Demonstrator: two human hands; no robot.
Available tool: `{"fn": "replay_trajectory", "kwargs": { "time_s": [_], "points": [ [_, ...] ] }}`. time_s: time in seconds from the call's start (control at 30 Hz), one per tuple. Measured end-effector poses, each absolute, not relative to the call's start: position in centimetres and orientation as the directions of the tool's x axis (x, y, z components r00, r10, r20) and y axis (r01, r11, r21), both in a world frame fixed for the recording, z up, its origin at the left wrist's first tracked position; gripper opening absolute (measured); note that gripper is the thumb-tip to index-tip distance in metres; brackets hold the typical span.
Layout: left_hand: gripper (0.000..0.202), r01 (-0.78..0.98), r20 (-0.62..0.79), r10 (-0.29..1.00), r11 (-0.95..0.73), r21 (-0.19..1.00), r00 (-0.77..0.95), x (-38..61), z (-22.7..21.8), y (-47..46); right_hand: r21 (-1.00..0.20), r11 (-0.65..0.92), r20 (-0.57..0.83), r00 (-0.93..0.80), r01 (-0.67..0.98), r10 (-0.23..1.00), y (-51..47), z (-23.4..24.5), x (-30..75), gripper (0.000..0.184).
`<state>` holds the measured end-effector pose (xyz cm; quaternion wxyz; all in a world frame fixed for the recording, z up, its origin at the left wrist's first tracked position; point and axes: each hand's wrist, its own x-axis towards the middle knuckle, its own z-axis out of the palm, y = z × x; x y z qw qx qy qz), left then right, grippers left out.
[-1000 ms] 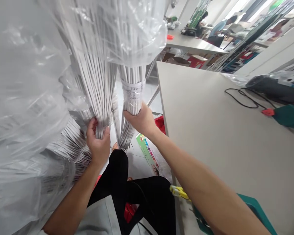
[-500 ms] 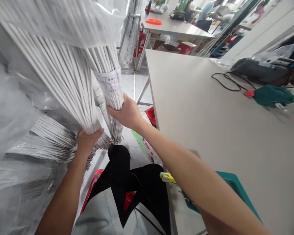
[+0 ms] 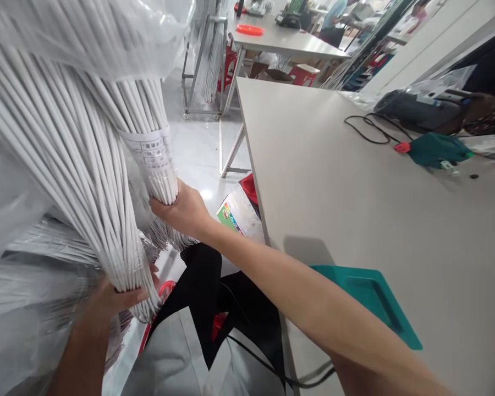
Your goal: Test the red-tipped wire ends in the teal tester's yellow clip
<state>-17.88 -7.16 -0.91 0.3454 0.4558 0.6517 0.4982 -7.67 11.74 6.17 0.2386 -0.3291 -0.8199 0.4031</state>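
Head view shows the left hand point(image 3: 107, 302) clenched around a near bundle of white rods point(image 3: 86, 181), right hand point(image 3: 181, 212) gripping the labelled bundle point(image 3: 157, 165) beside the bench point(image 3: 355, 192).

Two gripped bundles of white rods point(image 3: 86, 181)

The person wore black trousers point(image 3: 202, 275) and a pale grey top point(image 3: 169, 357). The left arm point(image 3: 82, 352) and right arm point(image 3: 292, 297) were bare. A thin black cord point(image 3: 251, 352) ran across the trousers.
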Motion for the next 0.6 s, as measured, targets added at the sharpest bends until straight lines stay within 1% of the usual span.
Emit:
{"fn": "replay_trajectory", "kwargs": {
  "time_s": [0.03, 0.1, 0.23, 0.33, 0.4, 0.53, 0.6],
  "points": [
    [0.030, 0.103, -0.108, 0.962, 0.137, 0.985, -0.249, -18.0, -1.1, -7.6, -0.822, 0.456, 0.129, -0.668, 0.342, 0.733, 11.4, 6.1, -8.0, 0.026],
    [0.030, -0.076, -0.217, 0.972, 0.210, 0.975, -0.091, -18.2, -1.3, -8.4, -0.840, 0.437, 0.116, -0.681, 0.321, 0.723, 10.8, 5.9, -8.6, 0.026],
    [0.036, -0.176, -0.260, 0.965, 0.254, 0.951, -0.012, -18.4, -1.5, -8.9, -0.886, 0.373, 0.058, -0.732, 0.276, 0.679, 10.1, 5.8, -9.7, 0.025],
    [0.036, -0.167, -0.304, 0.953, 0.299, 0.940, -0.001, -18.2, -1.5, -8.7, -0.890, 0.393, 0.108, -0.728, 0.233, 0.677, 10.3, 5.7, -10.4, 0.026],
    [0.035, -0.107, -0.322, 0.946, 0.317, 0.943, -0.033, -17.8, -1.6, -8.5, -0.875, 0.431, 0.153, -0.718, 0.221, 0.679, 10.8, 5.6, -10.7, 0.027],
    [0.037, 0.010, -0.344, 0.932, 0.347, 0.938, -0.115, -16.9, -2.5, -8.0, -0.817, 0.501, 0.158, -0.724, 0.287, 0.671, 12.1, 5.3, -11.1, 0.031],
    [0.039, 0.047, -0.339, 0.917, 0.355, 0.934, -0.210, -16.3, -3.2, -7.2, -0.773, 0.544, 0.155, -0.734, 0.327, 0.661, 12.7, 5.3, -11.0, 0.036]
  ]
}}
